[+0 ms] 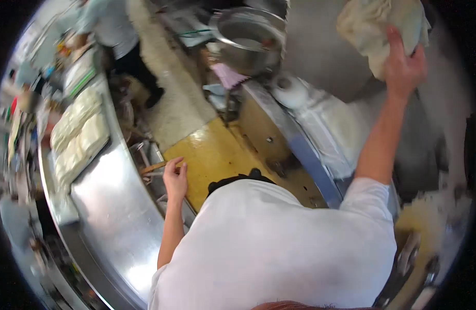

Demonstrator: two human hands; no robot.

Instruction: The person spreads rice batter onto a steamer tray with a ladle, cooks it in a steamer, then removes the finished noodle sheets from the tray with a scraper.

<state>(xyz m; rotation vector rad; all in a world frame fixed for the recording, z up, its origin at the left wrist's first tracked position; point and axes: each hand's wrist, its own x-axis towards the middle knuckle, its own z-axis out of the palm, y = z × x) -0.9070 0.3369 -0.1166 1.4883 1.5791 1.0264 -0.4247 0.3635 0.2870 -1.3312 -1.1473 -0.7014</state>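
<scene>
My right hand (405,67) reaches far out at the upper right, closed on a crumpled beige cloth (369,28). One finger lies stretched over the cloth, which is against or just in front of a grey surface (313,46); whether it touches cannot be made out. My left hand (175,178) hangs beside the steel counter, fingers loosely bent and apart, with nothing in it. Close to its fingertips, a flat brown strip (153,167) sticks out from under the counter.
On the steel counter (119,206) lie pale, plastic-wrapped packs (80,139). A large metal pot (248,39) stands ahead, and a white plastic roll (290,92) lies to my right. Another person (111,31) stands in the aisle beyond the yellow floor (196,155).
</scene>
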